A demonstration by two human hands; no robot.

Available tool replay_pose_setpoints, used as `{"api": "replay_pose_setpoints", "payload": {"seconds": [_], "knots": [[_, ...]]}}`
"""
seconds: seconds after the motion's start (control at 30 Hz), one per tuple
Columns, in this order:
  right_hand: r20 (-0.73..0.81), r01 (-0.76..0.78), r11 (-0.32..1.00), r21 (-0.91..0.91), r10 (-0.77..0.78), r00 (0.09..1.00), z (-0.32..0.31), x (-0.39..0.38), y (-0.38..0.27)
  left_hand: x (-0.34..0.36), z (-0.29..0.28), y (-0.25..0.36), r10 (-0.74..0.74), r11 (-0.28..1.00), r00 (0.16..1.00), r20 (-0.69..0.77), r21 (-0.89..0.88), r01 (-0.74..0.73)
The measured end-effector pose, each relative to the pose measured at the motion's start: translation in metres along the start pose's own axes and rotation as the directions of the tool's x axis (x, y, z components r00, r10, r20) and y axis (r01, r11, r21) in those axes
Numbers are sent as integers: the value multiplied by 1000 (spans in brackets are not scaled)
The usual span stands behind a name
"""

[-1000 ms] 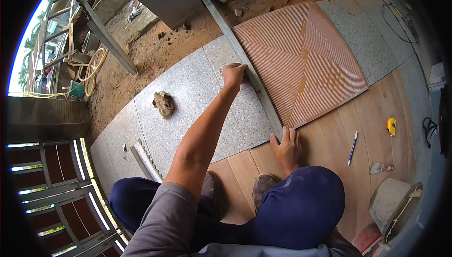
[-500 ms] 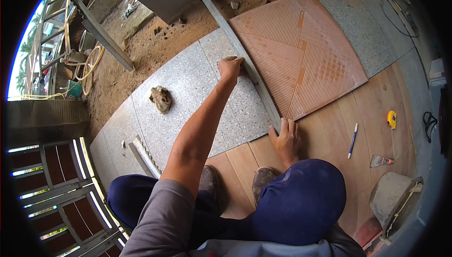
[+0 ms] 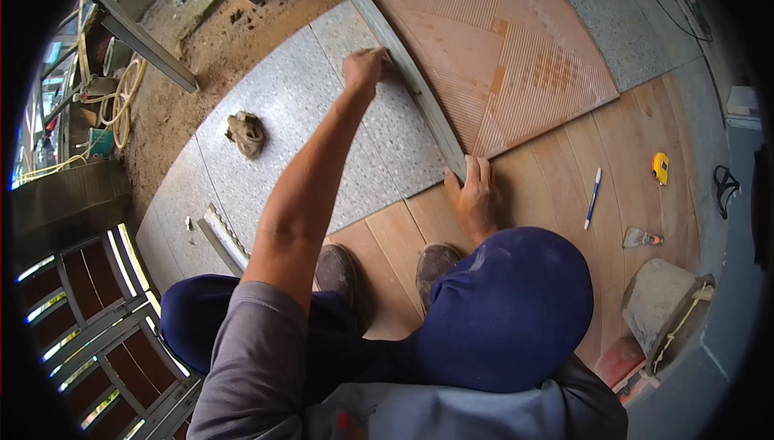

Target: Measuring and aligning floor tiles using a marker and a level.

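A long grey metal bar (image 3: 414,83) lies between the speckled grey tiles (image 3: 302,105) and a large reddish-brown tile (image 3: 532,45), whose ribbed face is up. My left hand (image 3: 367,71) is closed at the bar's left side, partway along it; its fingertips are partly hidden. At the near end of the bar, my right hand (image 3: 474,200) grips it between thumb and fingers. That hand is low over the wood-look floor (image 3: 548,222). A crumpled brown rag (image 3: 246,134) rests on the speckled tiles, left of my left arm.
A notched trowel (image 3: 224,238) is by my left knee. On the right are a blue-and-white pen (image 3: 593,198), a yellow tape measure (image 3: 660,168), a scraper (image 3: 642,237) and a dirty bucket (image 3: 663,307). Bare soil (image 3: 165,121) borders the tiles; a metal gate (image 3: 105,319) stands left.
My view has tilted, so the whole scene sits higher and slightly left in the picture. Both hands remain at about the same places on the bar.
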State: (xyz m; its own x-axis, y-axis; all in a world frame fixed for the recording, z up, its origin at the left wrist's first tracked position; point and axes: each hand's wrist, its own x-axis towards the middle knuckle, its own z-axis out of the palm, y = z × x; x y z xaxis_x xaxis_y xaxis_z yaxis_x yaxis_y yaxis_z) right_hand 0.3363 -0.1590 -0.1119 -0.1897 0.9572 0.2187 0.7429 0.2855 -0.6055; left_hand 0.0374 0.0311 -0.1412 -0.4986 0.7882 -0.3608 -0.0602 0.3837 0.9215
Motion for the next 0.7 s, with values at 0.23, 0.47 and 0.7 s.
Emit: {"api": "replay_pose_setpoints", "payload": {"seconds": [0.23, 0.47, 0.7], "knots": [[-104, -99, 993, 69, 105, 989, -33, -26, 46, -27, 21, 9, -36, 993, 996, 84, -106, 45], [-212, -109, 991, -83, 90, 973, -86, -48, 87, -59, 8, 11, 349, 734, 936, 45, 607, -303], [-275, -122, 954, -275, 44, 960, -153, -46, 140, -95, 40, -24, 639, 491, 751, 164, 665, -563]]}}
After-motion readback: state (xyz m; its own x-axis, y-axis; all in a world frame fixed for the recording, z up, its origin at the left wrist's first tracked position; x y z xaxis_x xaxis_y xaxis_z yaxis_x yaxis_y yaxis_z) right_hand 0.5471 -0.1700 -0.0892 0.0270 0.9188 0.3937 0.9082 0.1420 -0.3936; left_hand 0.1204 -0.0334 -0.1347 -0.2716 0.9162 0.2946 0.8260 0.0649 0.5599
